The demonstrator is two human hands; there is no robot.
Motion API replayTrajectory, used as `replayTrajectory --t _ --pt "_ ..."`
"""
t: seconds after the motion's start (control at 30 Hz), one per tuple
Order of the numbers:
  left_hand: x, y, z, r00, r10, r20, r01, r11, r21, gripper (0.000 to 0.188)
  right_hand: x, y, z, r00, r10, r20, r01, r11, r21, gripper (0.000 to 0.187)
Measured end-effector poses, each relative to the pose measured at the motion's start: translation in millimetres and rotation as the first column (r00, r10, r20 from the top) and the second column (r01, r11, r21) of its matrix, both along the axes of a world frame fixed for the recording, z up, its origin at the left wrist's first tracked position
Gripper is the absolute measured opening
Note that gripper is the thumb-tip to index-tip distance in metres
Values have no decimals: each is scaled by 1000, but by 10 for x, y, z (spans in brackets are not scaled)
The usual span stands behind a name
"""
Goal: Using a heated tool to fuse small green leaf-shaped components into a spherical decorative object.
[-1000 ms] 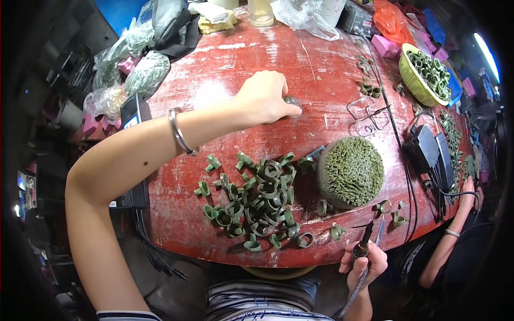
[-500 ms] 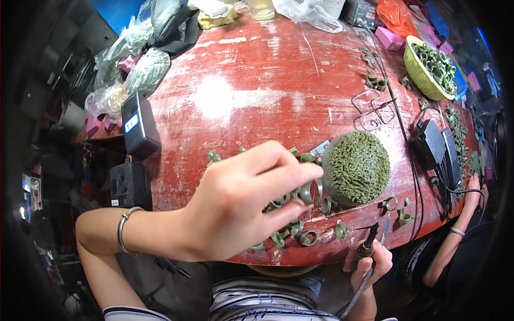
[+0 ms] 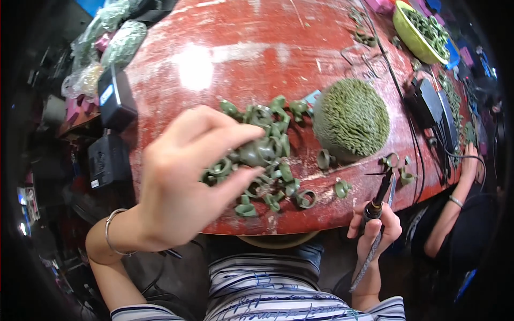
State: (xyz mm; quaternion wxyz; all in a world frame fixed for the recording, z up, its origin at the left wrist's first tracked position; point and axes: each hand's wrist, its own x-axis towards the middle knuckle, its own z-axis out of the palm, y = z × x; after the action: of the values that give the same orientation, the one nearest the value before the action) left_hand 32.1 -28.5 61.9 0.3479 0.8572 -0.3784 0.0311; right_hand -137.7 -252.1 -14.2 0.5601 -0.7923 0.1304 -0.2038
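My left hand (image 3: 187, 160) hovers over a pile of green wax-like rings (image 3: 284, 171) with thumb and finger on either side of a blurred green ring (image 3: 257, 153), apparently pinched between them. My right hand (image 3: 377, 224), near the table's front edge, grips a corded pen-like hot tool (image 3: 373, 210) with a dark, thin tip pointing away from me. A slim metal blade or tweezer tip (image 3: 393, 190) sticks out of the same hand. Between both hands, farther back, stands a round dome (image 3: 350, 117) with a rough, stringy green top. A few rings lie around its base.
The red, scuffed table (image 3: 257, 64) bears a black power unit (image 3: 428, 99) with cables on the right and a yellow-green basket of green pieces (image 3: 409, 40) behind it. Black boxes (image 3: 115, 99) stand left. At the far right is another person's hand (image 3: 469, 160).
My left hand has moved left, away from the dome, to over the ring pile, with a ring apparently still between its fingertips. My right hand keeps its tool. The whole view has shifted.
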Motion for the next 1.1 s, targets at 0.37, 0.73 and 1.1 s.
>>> replayTrajectory --t 0.37,0.73,1.1 --pt "-600 -301 -74 983 29 -179 -56 988 -146 34 -48 -150 56 993 -85 -83 86 996 10 41" --pt "-799 -874 -561 969 91 -231 -139 970 -201 49 -103 -300 148 959 -152 -241 54 928 -369 23" --pt "-805 -928 -708 988 77 -136 -91 991 -94 45 -73 -265 149 943 -206 -260 97 921 -378 24"
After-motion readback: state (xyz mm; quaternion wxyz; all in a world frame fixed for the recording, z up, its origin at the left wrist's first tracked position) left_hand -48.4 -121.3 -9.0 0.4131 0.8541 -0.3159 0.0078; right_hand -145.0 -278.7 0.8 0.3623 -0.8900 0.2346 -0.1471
